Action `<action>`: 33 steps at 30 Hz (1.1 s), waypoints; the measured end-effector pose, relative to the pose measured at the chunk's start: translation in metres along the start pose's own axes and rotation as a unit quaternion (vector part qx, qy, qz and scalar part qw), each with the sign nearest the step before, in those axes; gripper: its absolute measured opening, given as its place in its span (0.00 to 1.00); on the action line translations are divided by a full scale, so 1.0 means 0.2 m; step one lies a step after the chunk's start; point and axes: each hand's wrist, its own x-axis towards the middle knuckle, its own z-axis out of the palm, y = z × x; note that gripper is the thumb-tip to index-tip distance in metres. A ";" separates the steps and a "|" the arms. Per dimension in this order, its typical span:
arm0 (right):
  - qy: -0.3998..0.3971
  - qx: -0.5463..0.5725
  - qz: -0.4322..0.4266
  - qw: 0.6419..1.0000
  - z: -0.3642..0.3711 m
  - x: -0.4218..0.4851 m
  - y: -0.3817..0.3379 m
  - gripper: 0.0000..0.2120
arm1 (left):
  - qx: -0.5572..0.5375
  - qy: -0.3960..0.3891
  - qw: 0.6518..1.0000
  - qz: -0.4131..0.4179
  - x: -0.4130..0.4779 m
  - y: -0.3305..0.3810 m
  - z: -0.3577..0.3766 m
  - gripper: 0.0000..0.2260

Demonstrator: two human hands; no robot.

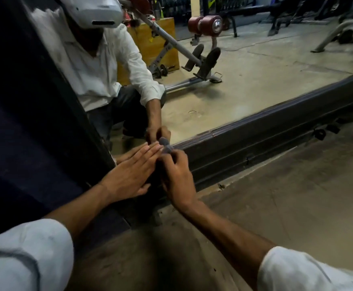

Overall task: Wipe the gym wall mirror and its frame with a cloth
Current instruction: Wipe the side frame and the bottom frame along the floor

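The wall mirror [244, 87] reaches down to floor level and reflects me crouching and the gym behind. Its dark brown frame [276, 122] runs along the bottom edge, and a dark upright part [51, 101] rises on the left. My left hand [133, 171] lies flat with straight fingers against the lower left corner of the mirror and frame. Right beside it, my right hand [177, 175] pinches a small grey cloth [167, 147] and holds it against the top of the bottom frame rail, at the mirror's edge.
A dusty concrete floor [276, 196] lies before the frame. Small black clips [320, 134] sit at the frame's base on the right. The mirror reflects a weight bench [202, 59], a wooden box [156, 38] and other gym machines.
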 end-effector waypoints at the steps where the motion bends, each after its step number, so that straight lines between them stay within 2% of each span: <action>1: -0.010 0.012 -0.002 1.000 0.01 -0.01 0.02 0.26 | -0.004 -0.005 1.000 0.004 0.00 0.00 0.00 0.45; 5: 0.008 -0.018 -0.042 0.999 -0.10 0.01 0.22 0.19 | -0.029 -0.010 1.000 0.009 0.00 -0.01 -0.04 0.46; 7: 0.059 -0.005 0.006 0.998 -0.14 0.03 0.29 0.16 | -0.011 -0.009 1.000 0.025 0.00 -0.05 -0.07 0.44; 9: 0.117 0.027 0.097 0.988 -0.16 0.04 0.33 0.17 | 0.014 -0.011 0.998 0.053 0.00 -0.09 -0.09 0.41; 11: 0.148 0.064 0.139 0.977 -0.15 0.05 0.32 0.20 | 0.042 -0.020 0.996 0.072 0.00 -0.11 -0.09 0.39; 12: 0.135 0.078 0.121 0.980 -0.13 0.04 0.29 0.22 | 0.052 -0.020 0.996 0.071 0.00 -0.11 -0.09 0.39; 14: 0.063 0.090 0.033 0.993 -0.06 -0.02 0.21 0.25 | 0.064 -0.017 0.996 0.061 0.01 -0.09 -0.08 0.38; 16: -0.023 0.078 -0.055 0.995 0.04 -0.12 0.10 0.20 | 0.068 -0.009 0.996 0.058 0.01 -0.08 -0.07 0.38; 18: -0.038 0.028 -0.131 0.990 0.11 -0.15 0.05 0.16 | 0.073 0.003 0.995 0.061 0.01 -0.08 -0.07 0.37; 19: -0.031 0.012 -0.139 0.990 0.11 -0.13 0.06 0.14 | 0.071 0.008 0.996 0.062 0.01 -0.08 -0.07 0.37; 21: -0.006 -0.006 -0.107 0.994 0.08 -0.06 0.12 0.11 | 0.059 0.008 0.996 0.059 0.01 -0.08 -0.06 0.36; 24: 0.037 -0.045 -0.054 0.997 -0.06 0.03 0.27 0.14 | 0.035 0.005 0.998 0.058 0.01 -0.08 -0.05 0.36; 26: 0.104 -0.036 0.034 0.993 -0.18 0.08 0.36 0.16 | 0.031 0.009 0.998 0.059 0.01 -0.09 -0.05 0.36; 28: 0.189 -0.020 0.151 0.970 -0.27 0.14 0.44 0.15 | 0.032 0.010 0.998 0.061 0.00 -0.09 -0.06 0.37; 29: 0.206 -0.022 0.177 0.962 -0.30 0.15 0.46 0.15 | 0.035 0.011 0.997 0.061 0.00 -0.09 -0.06 0.37; 30: 0.196 -0.024 0.167 0.966 -0.31 0.15 0.45 0.15 | 0.037 0.013 0.997 0.060 0.00 -0.09 -0.06 0.37; 31: 0.161 -0.024 0.122 0.979 -0.30 0.13 0.41 0.17 | 0.034 0.013 0.998 0.058 0.00 -0.08 -0.06 0.38; 33: 0.055 -0.034 -0.017 0.998 -0.24 0.07 0.29 0.21 | 0.016 0.010 0.999 0.050 0.02 -0.06 -0.06 0.39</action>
